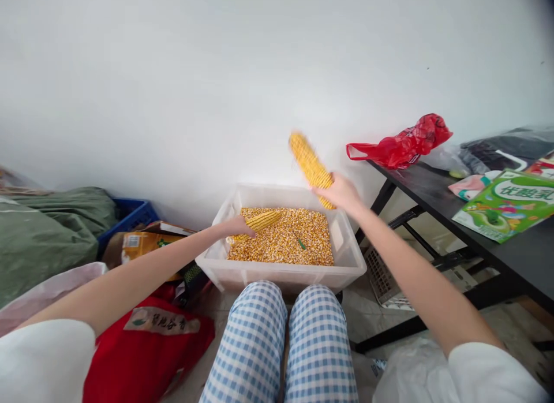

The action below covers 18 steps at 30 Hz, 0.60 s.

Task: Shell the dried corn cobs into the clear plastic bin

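My right hand [337,193] is closed around the lower part of a yellow corn cob [308,160], raised above the right back of the bin and slightly blurred. Low inside the bin, my left hand [241,225] grips one end of another corn cob [264,220], which points to the right just over the loose kernels. The white plastic bin [283,270] stands in front of my knees. Loose corn kernels [277,247] cover its bottom. A small green-handled tool [300,242] lies on top of them.
At right, a black table [437,195] carries a red plastic bag [411,143] and a green carton [511,204]. To the left are a red bag [147,357], a blue crate [130,218] and a green cloth-like sack [52,235]. A white wall rises behind the bin.
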Available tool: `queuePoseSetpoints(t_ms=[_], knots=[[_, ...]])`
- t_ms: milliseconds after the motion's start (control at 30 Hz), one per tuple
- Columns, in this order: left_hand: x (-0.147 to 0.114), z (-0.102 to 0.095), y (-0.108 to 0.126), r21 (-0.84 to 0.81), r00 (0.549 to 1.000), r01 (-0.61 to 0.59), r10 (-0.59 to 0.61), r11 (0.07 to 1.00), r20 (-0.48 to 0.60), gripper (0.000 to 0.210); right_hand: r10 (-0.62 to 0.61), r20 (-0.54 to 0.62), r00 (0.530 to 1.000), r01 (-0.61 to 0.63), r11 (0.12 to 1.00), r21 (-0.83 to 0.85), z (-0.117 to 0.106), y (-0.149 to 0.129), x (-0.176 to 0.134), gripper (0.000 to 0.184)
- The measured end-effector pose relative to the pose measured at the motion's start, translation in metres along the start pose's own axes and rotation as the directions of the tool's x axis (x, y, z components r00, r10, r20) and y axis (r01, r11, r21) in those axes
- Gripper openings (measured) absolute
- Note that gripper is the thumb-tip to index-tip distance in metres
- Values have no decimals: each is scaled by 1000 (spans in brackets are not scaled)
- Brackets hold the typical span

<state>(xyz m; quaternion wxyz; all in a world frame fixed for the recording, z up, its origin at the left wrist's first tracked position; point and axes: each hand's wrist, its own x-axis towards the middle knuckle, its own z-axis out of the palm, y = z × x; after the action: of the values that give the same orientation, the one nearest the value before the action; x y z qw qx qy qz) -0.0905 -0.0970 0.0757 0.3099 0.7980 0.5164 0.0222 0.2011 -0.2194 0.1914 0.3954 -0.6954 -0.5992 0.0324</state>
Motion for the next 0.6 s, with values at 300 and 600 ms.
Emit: queuePoseSetpoints(t_ms=[300, 600], knots=[[5, -4, 17, 239, 997, -27, 44, 971, -65, 60, -396, -653, 645, 685, 679, 265, -131, -84, 43, 38], [9, -5, 52, 198, 991, -87, 105, 976, -82, 64, 115, -78, 990, -52, 827, 560, 72, -6, -18, 68]])
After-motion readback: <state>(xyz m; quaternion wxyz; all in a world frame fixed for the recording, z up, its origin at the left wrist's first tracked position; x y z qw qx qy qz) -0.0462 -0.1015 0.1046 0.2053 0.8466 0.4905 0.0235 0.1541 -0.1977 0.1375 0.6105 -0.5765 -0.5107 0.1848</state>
